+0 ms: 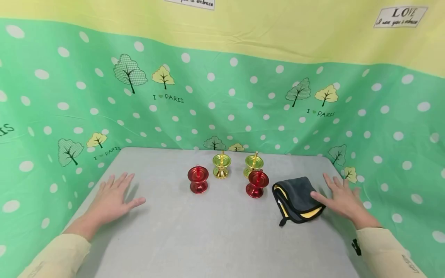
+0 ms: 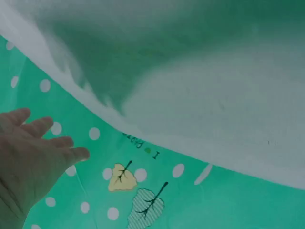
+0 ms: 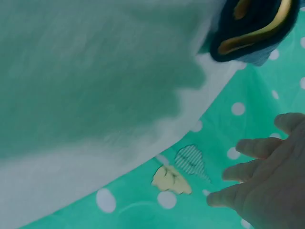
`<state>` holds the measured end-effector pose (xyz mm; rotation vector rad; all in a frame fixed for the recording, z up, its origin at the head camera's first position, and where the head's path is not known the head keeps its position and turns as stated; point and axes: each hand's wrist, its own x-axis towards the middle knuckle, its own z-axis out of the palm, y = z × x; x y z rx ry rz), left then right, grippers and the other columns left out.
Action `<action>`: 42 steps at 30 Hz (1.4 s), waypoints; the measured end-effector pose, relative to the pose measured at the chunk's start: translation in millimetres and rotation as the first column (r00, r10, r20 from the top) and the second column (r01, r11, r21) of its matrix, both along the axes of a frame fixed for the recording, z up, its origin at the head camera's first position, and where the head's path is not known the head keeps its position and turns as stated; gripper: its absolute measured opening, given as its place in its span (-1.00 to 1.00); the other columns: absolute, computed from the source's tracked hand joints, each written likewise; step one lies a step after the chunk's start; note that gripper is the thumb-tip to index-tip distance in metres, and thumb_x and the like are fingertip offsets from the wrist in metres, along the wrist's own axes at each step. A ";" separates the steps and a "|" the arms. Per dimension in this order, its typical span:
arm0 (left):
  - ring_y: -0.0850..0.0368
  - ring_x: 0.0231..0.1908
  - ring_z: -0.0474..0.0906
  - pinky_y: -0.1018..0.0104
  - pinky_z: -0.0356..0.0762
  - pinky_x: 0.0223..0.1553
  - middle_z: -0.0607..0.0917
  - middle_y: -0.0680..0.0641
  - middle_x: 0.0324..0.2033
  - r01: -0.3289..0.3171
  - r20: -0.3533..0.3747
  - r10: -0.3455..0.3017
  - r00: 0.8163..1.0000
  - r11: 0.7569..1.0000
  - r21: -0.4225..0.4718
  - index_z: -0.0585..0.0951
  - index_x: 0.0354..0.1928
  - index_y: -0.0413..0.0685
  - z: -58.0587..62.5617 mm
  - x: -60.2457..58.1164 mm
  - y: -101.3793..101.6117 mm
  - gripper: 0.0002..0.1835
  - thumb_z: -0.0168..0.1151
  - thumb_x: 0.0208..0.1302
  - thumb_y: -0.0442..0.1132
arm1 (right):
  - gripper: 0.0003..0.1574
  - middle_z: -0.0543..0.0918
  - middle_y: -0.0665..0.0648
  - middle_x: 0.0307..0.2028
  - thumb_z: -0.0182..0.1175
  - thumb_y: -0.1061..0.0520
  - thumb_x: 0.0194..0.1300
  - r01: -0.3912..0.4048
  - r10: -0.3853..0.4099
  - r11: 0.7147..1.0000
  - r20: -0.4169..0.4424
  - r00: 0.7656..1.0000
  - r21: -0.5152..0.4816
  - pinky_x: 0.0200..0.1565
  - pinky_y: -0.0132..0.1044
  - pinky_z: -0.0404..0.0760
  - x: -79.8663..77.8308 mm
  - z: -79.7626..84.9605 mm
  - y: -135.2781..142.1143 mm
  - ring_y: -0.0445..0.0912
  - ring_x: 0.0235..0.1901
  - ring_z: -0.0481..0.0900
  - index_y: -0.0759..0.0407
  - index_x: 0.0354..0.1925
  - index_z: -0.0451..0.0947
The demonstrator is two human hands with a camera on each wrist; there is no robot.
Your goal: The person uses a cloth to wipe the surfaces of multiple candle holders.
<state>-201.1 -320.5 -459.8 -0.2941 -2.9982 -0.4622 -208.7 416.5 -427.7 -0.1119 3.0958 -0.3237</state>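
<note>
My left hand hovers over the left side of the grey table, fingers spread, holding nothing. On the right, my right hand is spread out beside a folded dark grey cloth with yellow lining and black edging; its thumb overlaps the cloth's edge in the head view, and I cannot tell if they touch. Two red metal candle holders stand upright mid-table, a left one and a right one. Behind them are two gold candle holders, one at centre and one partly hidden by the right red one.
A grey covering lies over the table. Green and yellow curtain fabric with dots and trees encloses its back and both sides. A small black object shows by the right sleeve.
</note>
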 end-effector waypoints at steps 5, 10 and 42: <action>-0.60 0.36 0.41 -0.49 0.33 0.37 0.54 -0.52 0.36 0.025 -0.065 -0.022 0.998 0.999 0.047 0.44 0.47 -0.37 5.1 6.7 15.2 -0.04 0.37 0.37 0.31 | 0.25 0.09 0.70 0.56 0.14 -0.44 0.52 -0.047 0.048 0.994 0.005 0.999 -0.101 0.34 0.74 0.00 1.9 6.6 -24.8 0.77 0.48 -0.07 0.34 0.69 -0.06; -0.46 0.25 0.60 -0.38 0.51 0.29 0.72 -0.37 0.22 0.089 -0.103 -0.079 0.992 0.992 0.093 0.62 0.32 -0.27 11.9 24.5 52.5 -0.30 0.47 0.37 0.13 | 0.26 0.11 0.63 0.59 0.15 -0.47 0.50 -0.079 0.082 0.991 0.026 0.996 -0.109 0.35 0.71 0.10 -2.2 7.0 -50.3 0.72 0.50 0.01 0.27 0.70 -0.03; -0.14 0.52 0.40 -0.12 0.42 0.51 0.49 -0.12 0.51 0.191 0.080 -0.276 0.958 0.820 0.540 0.27 0.62 -0.08 -0.6 -58.2 349.3 0.11 0.53 0.20 0.32 | 0.19 0.42 0.56 0.46 0.34 -0.42 0.39 0.026 -0.038 0.996 -0.142 0.989 -0.088 0.38 0.40 0.44 -8.8 -14.8 -81.7 0.51 0.42 0.40 0.39 0.55 0.28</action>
